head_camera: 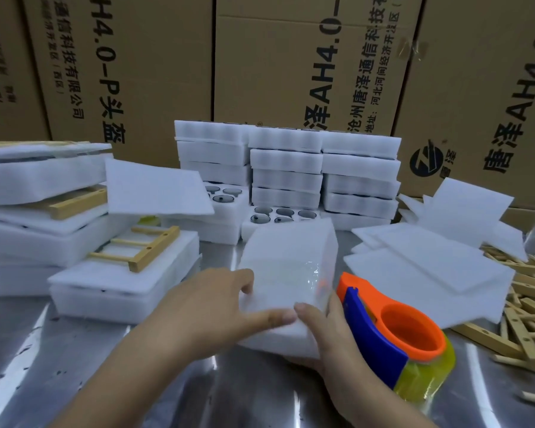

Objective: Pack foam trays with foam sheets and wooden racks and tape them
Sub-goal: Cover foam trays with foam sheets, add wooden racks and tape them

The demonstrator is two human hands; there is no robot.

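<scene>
Steel table (74,350), cartons (275,72) behind. Foam tray pack (288,261) at centre, partly taped (glossy strip). Left hand (210,310) presses it flat-fingered, steadying it for taping. Right hand (334,344) has its thumb on top, beside the tape dispenser (393,329); grasp unclear.

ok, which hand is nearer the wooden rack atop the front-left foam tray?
Left. The left hand sits right of the wooden rack, on the wrapped tray; the right hand is farther right, beside the tape dispenser.
</scene>
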